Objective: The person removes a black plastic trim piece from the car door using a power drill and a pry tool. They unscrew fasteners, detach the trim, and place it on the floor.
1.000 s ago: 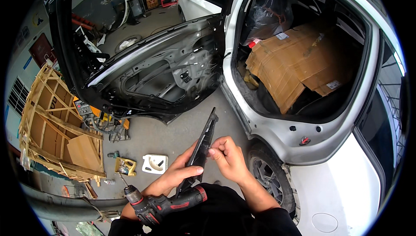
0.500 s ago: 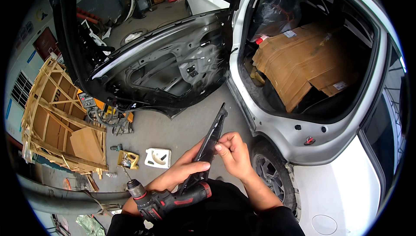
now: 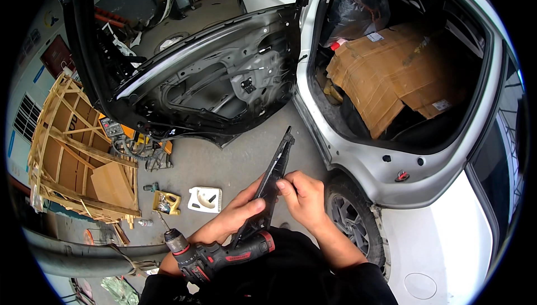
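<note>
A long, narrow black plastic trim piece [image 3: 278,162] stands tilted in front of me, its tapered tip pointing away. My left hand [image 3: 241,211] grips it from the left, thumb across its near part. On the other side, the thumb and forefinger of my right hand [image 3: 305,196] are pinched against the trim's right edge; anything small between them is hidden. A black and red cordless drill [image 3: 224,257] with a bit fitted lies across my left forearm, close to my body. What supports the drill does not show.
Ahead stands an open car door [image 3: 224,84] with its bare inner panel showing. A white car body [image 3: 386,176] with cardboard [image 3: 391,75] inside fills the right. At left are a wooden crate [image 3: 84,154], a yellow cut-open jug [image 3: 167,202] and a white container [image 3: 205,200].
Both hands stay on the trim piece. My left thumb has shifted slightly up and left, and the right fingers have changed their pinch a little. The view has shifted slightly.
</note>
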`<state>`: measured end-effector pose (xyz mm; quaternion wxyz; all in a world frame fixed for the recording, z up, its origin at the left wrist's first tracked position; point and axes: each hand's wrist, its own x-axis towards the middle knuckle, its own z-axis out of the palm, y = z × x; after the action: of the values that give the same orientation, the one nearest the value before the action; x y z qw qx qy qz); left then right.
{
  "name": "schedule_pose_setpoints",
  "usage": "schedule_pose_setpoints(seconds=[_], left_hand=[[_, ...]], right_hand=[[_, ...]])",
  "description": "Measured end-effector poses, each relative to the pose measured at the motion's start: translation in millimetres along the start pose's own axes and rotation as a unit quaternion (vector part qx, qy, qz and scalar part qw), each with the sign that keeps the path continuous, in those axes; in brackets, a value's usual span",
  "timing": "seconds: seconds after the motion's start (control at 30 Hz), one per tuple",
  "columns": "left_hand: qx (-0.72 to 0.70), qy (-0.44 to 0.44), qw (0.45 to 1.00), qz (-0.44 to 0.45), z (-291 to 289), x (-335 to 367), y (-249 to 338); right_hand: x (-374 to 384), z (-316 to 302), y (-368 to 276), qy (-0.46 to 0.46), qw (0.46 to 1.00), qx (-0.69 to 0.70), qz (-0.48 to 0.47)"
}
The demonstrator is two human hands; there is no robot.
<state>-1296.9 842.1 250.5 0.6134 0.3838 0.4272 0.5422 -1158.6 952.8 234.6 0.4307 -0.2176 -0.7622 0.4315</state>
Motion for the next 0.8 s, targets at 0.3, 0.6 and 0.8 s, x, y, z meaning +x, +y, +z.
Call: schedule_pose_setpoints(seconds=[0.3,0.6,0.8], left_hand=[[-0.092,0.057,0.991,-0.083,-13.8,-4.7,-19.2],[0.02,0.046,0.999,-0.011,-10.8,-2.1,-13.3],[0.067,0.042,0.996,0.029,-14.5,-0.3,-21.3]], right_hand=[[-2.0,9.5,0.8,0.02,1.0,-0.009,0.005],[-8.7,15.9,5.7,0.027,0.996,0.069,0.049],[-7.8,13.8,3.2,0.021,0.996,0.065,0.052]])
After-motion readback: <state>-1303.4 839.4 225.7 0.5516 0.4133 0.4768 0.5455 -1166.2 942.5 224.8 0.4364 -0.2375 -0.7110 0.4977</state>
